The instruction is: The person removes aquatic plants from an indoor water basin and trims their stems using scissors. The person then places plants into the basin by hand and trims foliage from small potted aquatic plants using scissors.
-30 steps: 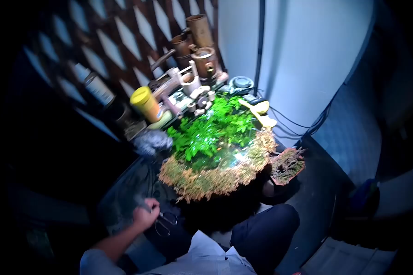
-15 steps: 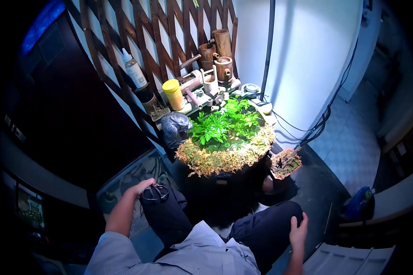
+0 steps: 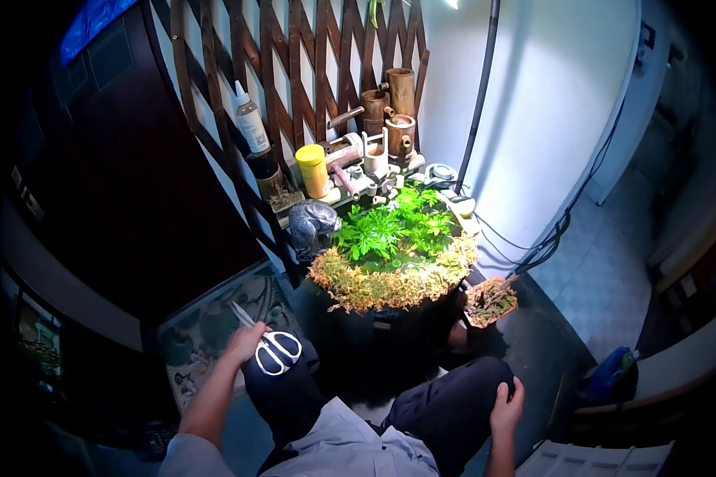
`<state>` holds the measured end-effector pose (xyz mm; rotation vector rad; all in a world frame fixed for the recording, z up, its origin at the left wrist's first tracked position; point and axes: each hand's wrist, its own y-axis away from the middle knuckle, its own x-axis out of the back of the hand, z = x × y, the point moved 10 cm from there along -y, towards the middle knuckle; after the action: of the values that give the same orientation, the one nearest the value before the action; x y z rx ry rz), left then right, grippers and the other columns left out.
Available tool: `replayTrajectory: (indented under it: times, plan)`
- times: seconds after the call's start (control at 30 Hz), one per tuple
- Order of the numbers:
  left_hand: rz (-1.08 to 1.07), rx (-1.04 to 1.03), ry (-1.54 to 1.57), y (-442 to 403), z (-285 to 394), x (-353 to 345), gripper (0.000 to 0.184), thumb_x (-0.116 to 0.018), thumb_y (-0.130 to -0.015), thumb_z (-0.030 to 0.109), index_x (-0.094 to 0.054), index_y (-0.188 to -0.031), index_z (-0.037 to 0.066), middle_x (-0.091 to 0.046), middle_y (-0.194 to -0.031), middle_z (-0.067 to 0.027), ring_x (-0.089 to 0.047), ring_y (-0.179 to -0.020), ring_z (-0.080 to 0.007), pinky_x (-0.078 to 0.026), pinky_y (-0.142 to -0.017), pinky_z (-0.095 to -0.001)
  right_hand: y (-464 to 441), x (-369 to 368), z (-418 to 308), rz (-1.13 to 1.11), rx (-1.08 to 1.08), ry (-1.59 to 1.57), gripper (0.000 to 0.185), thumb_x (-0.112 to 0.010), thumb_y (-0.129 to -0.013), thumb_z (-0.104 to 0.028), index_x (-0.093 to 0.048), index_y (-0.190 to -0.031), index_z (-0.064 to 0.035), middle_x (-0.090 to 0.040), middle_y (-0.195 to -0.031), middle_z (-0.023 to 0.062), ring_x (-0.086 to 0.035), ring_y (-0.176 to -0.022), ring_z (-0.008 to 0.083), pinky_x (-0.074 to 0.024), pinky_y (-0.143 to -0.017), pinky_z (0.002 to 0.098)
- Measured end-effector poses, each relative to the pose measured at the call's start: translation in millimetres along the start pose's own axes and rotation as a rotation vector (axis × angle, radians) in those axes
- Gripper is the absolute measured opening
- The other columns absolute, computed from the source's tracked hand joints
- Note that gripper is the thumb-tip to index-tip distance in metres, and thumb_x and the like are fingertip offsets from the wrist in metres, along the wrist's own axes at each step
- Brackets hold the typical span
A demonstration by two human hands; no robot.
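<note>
My left hand (image 3: 245, 342) is closed around the middle of a pair of scissors (image 3: 279, 354). Their pale loop handles lie over my left knee, and the pointed blades stick out past my hand, up and to the left. On the outer side of my right knee rests my right hand (image 3: 506, 407), holding nothing, its thumb and fingers apart. In front of my knees stands a round planter with bright green leafy plants (image 3: 382, 230) and a rim of yellowish moss (image 3: 382, 285). My hands are apart from it.
Behind the plants are a dark frog-like figure (image 3: 312, 226), a yellow-lidded jar (image 3: 313, 173), a dropper bottle (image 3: 253, 127) and bamboo tubes (image 3: 401, 91). A small mossy pot (image 3: 491, 302) stands right of the planter. Cables (image 3: 553, 230) run along the wall, and a wooden lattice (image 3: 294, 56) stands behind.
The scissors in my left hand have turned, so their handles and blades now show clearly. The camera view has shifted slightly. My right hand stays on my knee.
</note>
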<state>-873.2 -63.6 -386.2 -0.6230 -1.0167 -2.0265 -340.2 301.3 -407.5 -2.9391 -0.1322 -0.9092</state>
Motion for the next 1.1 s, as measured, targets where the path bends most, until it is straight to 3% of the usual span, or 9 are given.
replayTrajectory:
  times: [0.1, 0.2, 0.33, 0.53, 0.63, 0.83, 0.9, 0.97, 1.1]
  plan:
    - [0.186, -0.066, -0.097, 7, 31, 2, 0.043, -0.037, -0.084, 0.04, -0.07, -0.093, 0.014, -0.066, -0.101, -0.0171, -0.059, -0.101, -0.0352, -0.044, -0.089, -0.0419, 8, 15, 16, 0.078, -0.021, -0.063, 0.042, -0.058, -0.091, -0.028, -0.051, -0.12, 0.0012, -0.056, -0.115, 0.0186, -0.054, -0.105, 0.0292, -0.0412, -0.092, 0.0367]
    - [0.32, -0.455, -0.134, 20, 79, -7, 0.029, -0.048, -0.081, 0.031, -0.069, -0.086, 0.012, -0.067, -0.094, -0.0132, -0.061, -0.09, -0.0338, -0.046, -0.084, -0.0428, 26, 37, 12, 0.19, -0.073, -0.087, 0.034, -0.056, -0.093, -0.026, -0.053, -0.114, 0.0008, -0.059, -0.104, 0.0155, -0.056, -0.095, 0.0247, -0.0433, -0.086, 0.0342]
    - [0.28, -0.616, -0.177, 15, 91, -23, 0.03, -0.047, -0.082, 0.031, -0.069, -0.082, 0.01, -0.066, -0.087, -0.0116, -0.062, -0.086, -0.0329, -0.047, -0.08, -0.0423, 52, 86, 23, 0.329, -0.084, -0.054, 0.026, -0.053, -0.095, -0.023, -0.054, -0.105, 0.0007, -0.06, -0.096, 0.0123, -0.056, -0.089, 0.0198, -0.0448, -0.081, 0.0315]
    - [0.209, -0.65, -0.118, 12, 89, -24, 0.028, -0.049, -0.08, 0.028, -0.068, -0.078, 0.008, -0.066, -0.087, -0.0114, -0.062, -0.084, -0.0322, -0.048, -0.079, -0.0411, 118, 115, -27, 0.458, 0.031, -0.033, 0.023, -0.055, -0.093, -0.013, -0.054, -0.11, 0.0023, -0.056, -0.109, 0.0152, -0.055, -0.103, 0.0252, -0.0443, -0.09, 0.0364]
    - [0.233, -0.655, -0.15, 19, 87, -15, 0.026, -0.05, -0.079, 0.025, -0.068, -0.078, 0.007, -0.067, -0.089, -0.0106, -0.062, -0.085, -0.0315, -0.047, -0.08, -0.0405, 109, 95, -65, 0.437, 0.172, 0.272, 0.016, -0.057, -0.09, -0.01, -0.056, -0.099, 0.0031, -0.057, -0.106, 0.0186, -0.056, -0.1, 0.0325, -0.0452, -0.086, 0.0387]
    - [0.283, -0.68, -0.006, 28, 66, 5, 0.019, -0.05, -0.079, 0.015, -0.067, -0.078, 0.006, -0.067, -0.09, -0.0107, -0.061, -0.088, -0.0296, -0.047, -0.082, -0.0388, 56, 64, -19, 0.372, 0.13, 0.206, 0.015, -0.053, -0.092, -0.013, -0.057, -0.093, 0.002, -0.059, -0.102, 0.0175, -0.057, -0.094, 0.0341, -0.045, -0.083, 0.0391]
    - [0.292, -0.68, -0.006, 33, 63, 8, 0.018, -0.05, -0.08, 0.013, -0.067, -0.079, 0.005, -0.067, -0.091, -0.0115, -0.061, -0.088, -0.0294, -0.047, -0.082, -0.0384, 52, 58, -37, 0.394, 0.279, 0.283, 0.018, -0.049, -0.095, -0.015, -0.056, -0.096, 0.002, -0.06, -0.102, 0.0169, -0.058, -0.093, 0.0328, -0.0451, -0.083, 0.0375]
    - [0.314, -0.704, -0.01, 34, 66, 7, 0.019, -0.05, -0.08, 0.014, -0.066, -0.081, 0.006, -0.066, -0.092, -0.0112, -0.06, -0.09, -0.0295, -0.047, -0.083, -0.0385, 49, 55, -39, 0.38, 0.225, 0.083, 0.02, -0.046, -0.097, -0.016, -0.054, -0.099, 0.002, -0.061, -0.106, 0.0164, -0.058, -0.097, 0.029, -0.0448, -0.084, 0.0359]
    - [0.285, -0.684, -0.003, 37, 72, 8, 0.022, -0.046, -0.084, 0.012, -0.066, -0.08, 0.004, -0.066, -0.092, -0.0122, -0.06, -0.093, -0.0287, -0.045, -0.085, -0.0382, 50, 69, 5, 0.411, 0.03, -0.171, 0.018, -0.044, -0.099, -0.016, -0.051, -0.095, -0.0001, -0.056, -0.089, 0.0062, -0.053, -0.084, 0.0144, -0.0441, -0.077, 0.0296]
